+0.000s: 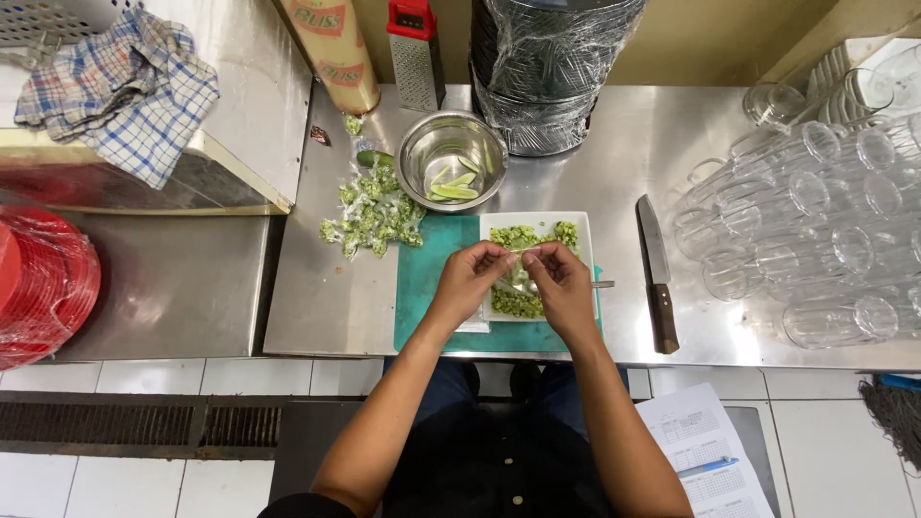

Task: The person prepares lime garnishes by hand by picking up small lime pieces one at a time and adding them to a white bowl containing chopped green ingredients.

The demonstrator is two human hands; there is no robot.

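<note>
Two hands, left hand (470,278) and right hand (559,283), pinch one small green piece (518,251) over the white plate (537,223), already heaped with greens (518,302); scraps (372,213) left of it, slices in the bowl (451,158) behind.

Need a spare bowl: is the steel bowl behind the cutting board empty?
Not empty. The steel bowl holds a few pale green slices on its bottom; the rest of it is bare metal.

Bright, even light falls from overhead onto my steel counter (672,153), which throws back soft white glare near the glasses (815,221) (they smear into a pale haze at the right edge). Shadows are faint and short under my hands. The centre is sharp; the wide lens bends the counter's edges, and the corners soften slightly.
</note>
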